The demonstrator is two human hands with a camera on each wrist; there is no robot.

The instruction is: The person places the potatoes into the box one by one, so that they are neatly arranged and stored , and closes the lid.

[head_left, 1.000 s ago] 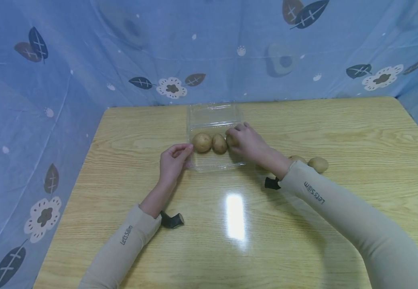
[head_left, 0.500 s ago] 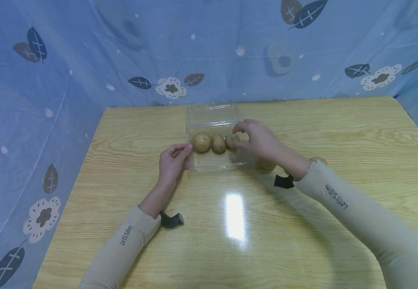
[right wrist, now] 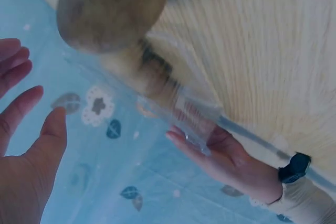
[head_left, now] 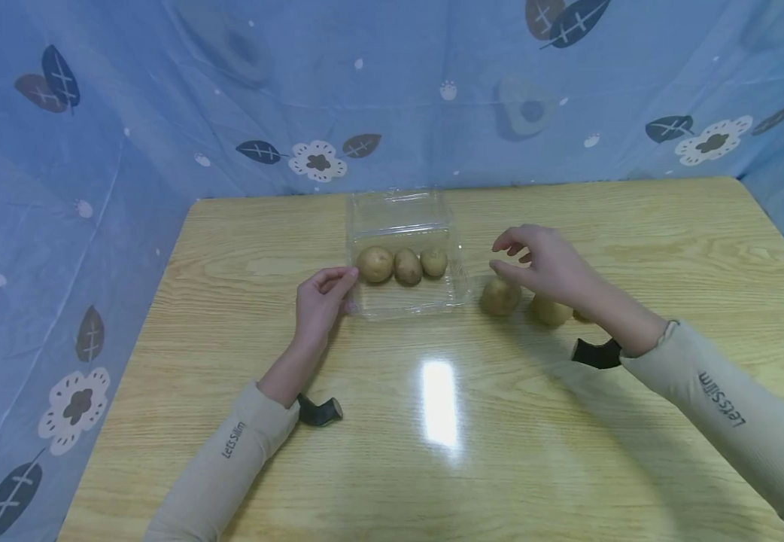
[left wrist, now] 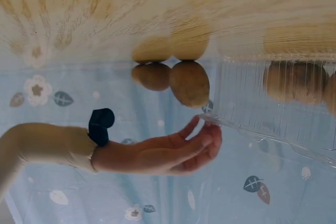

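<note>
The left hand [head_left: 319, 299] is resting on the table [head_left: 433, 452], fingers gathered and lightly curled, the fingertips [head_left: 346, 278] touching the near-left corner of the tray [head_left: 402, 305]. In the left wrist view the same fingertips [left wrist: 210, 132] are meeting the tray's clear rim [left wrist: 273, 135]; whether they are pinching it or only pressing on it cannot be told.

The right hand [head_left: 544, 263] is hovering off to the right of the tray, holding nothing, fingers spread and loosely bent, thumb apart from the others. The right wrist view is showing that palm [right wrist: 21, 150] open, with the fingers apart.

Just below the right thumb, a loose potato [head_left: 499, 296] is lying on the table, right beside the tray's right wall. Under the palm a second potato [head_left: 551, 310] is sitting just beyond it, toward the wrist. A sliver of something more is peeking out past the wrist, too hidden to call.

Beyond the left fingertips, inside the tray, three potatoes are lining up in a row: the big one [head_left: 375, 264] just past the fingertips, the middle one [head_left: 408, 266] touching it, the small one [head_left: 434, 262] at the far end, nearest the right hand. All three are lying at the back of the tray.

Behind them the clear lid [head_left: 397, 211] is standing open and tilting back. Farthest off, a blue cloth [head_left: 392, 98] printed with leaves and flowers is hanging around the table.
</note>
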